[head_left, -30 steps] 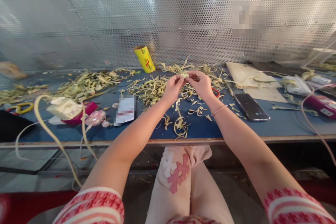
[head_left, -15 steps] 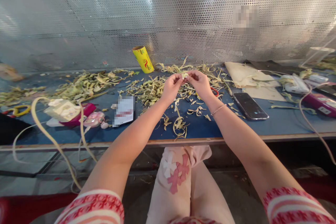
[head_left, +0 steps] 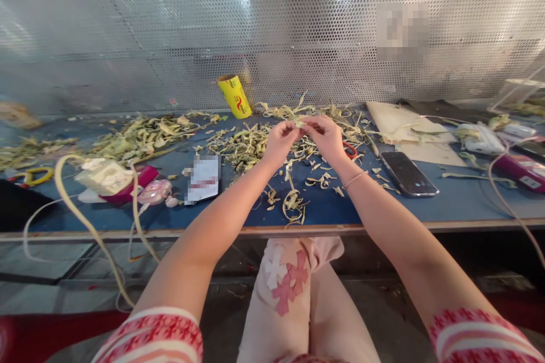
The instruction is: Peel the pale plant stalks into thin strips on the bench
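Note:
Over the middle of the blue table, my left hand (head_left: 281, 140) and my right hand (head_left: 326, 135) meet fingertip to fingertip. Between them they pinch a small pale-green plant piece (head_left: 300, 123), partly covered by the fingers. Both hands are closed on it, thumbs and forefingers together. Beneath and behind them spreads a heap of dried plant scraps (head_left: 244, 147), with curled bits lying nearer to me. Beside my right wrist, a red loop (head_left: 349, 151), perhaps a scissors handle, shows in part.
A yellow cardboard tube (head_left: 235, 96) leans near the perforated metal wall (head_left: 272, 28). On the left are another scrap pile (head_left: 140, 137), a pink device (head_left: 155, 191), cables and a lit phone (head_left: 204, 178). A dark phone (head_left: 409, 173) and paper sheets (head_left: 395, 122) lie right.
My hands stay in almost the same place. The plant piece between the fingertips looks slightly turned and greener. The whole view has shifted a little.

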A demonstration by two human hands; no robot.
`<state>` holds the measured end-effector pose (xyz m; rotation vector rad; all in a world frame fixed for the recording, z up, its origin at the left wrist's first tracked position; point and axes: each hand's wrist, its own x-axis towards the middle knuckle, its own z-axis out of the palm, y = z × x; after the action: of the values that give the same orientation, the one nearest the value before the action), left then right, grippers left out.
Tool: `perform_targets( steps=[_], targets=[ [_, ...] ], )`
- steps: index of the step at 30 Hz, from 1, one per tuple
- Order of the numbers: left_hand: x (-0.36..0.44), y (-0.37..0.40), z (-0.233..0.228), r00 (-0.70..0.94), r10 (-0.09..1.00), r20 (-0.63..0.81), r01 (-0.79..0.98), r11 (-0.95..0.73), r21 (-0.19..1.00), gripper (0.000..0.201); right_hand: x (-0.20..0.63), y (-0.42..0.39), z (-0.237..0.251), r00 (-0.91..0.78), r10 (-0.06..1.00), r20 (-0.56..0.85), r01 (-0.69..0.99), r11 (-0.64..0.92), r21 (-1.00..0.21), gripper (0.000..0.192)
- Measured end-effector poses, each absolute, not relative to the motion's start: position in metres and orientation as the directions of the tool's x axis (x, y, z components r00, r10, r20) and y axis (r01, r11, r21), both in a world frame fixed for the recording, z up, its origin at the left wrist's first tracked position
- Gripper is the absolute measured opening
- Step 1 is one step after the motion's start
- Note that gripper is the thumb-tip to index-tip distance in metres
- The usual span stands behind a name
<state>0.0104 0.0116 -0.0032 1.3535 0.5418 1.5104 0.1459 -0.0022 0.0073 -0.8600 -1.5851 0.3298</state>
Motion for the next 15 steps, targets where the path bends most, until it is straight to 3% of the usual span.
perform_targets(
  steps=[15],
  targets=[
    [0.0147, 0.0018, 0.0065, 0.190, 0.920, 0.344, -0.535, -0.197, 0.821, 0.018, 0.1460, -0.0051, 0.0093, 0.018, 0.633, 0.774, 0.414, 0.700, -0.582, 0.013]
  ],
)
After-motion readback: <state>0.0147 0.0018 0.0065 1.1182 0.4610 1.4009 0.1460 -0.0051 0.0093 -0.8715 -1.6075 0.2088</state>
